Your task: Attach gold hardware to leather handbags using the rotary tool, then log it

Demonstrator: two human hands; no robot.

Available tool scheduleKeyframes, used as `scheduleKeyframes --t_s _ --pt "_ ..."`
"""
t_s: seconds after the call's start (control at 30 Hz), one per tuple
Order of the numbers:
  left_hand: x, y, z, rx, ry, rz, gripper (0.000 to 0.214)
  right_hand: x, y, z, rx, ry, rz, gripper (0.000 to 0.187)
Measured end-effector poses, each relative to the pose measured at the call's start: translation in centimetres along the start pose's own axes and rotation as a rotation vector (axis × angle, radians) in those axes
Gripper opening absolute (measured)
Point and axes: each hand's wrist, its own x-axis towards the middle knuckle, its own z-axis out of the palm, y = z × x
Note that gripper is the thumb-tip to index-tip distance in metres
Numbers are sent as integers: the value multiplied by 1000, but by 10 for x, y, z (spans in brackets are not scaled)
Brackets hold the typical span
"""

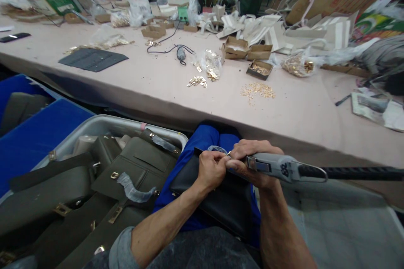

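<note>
A black leather bag (217, 201) lies across the lap on blue trousers. Above its upper edge, my left hand (212, 170) is closed, thumb and finger pinching a small shiny metal fitting (229, 154). My right hand (257, 159) meets it there, wrapped around a grey electric screwdriver (280, 167) that lies level, its tail and black coiled cord (362, 173) running off to the right. The tool's tip is hidden by the fingers. A clear plastic-wrapped loop (217, 149) shows just behind the fingertips.
Olive bags (139, 164) with gold fittings fill a grey tub (104, 119) on the left. On the table (151, 75) are gold plates (197, 81), scattered small gold parts (259, 91), and an open small box (259, 69). A white bin (347, 222) stands right. Other people are beyond.
</note>
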Motion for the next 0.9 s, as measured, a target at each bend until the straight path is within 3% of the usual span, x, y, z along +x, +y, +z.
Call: scheduleKeyframes --t_s 0.1,0.27,0.37,0.6,0.8,0.9 --pt "0 -4 3 -39 14 -44 26 2 -9 -10 87 72 -19 21" --pt "-3 -6 5 -116 15 -94 34 5 -25 -40 256 430 -68 26" --pt "-7 -4 6 -41 5 -20 34 2 -24 -58 267 580 -54 33" --pt "-9 -7 18 355 96 244 17 -9 -15 -73 356 731 -8 46" --pt "-5 -8 24 395 128 275 19 -5 -14 -79 366 796 19 47" --pt "-3 -5 21 302 74 213 23 2 -7 -89 415 884 62 47"
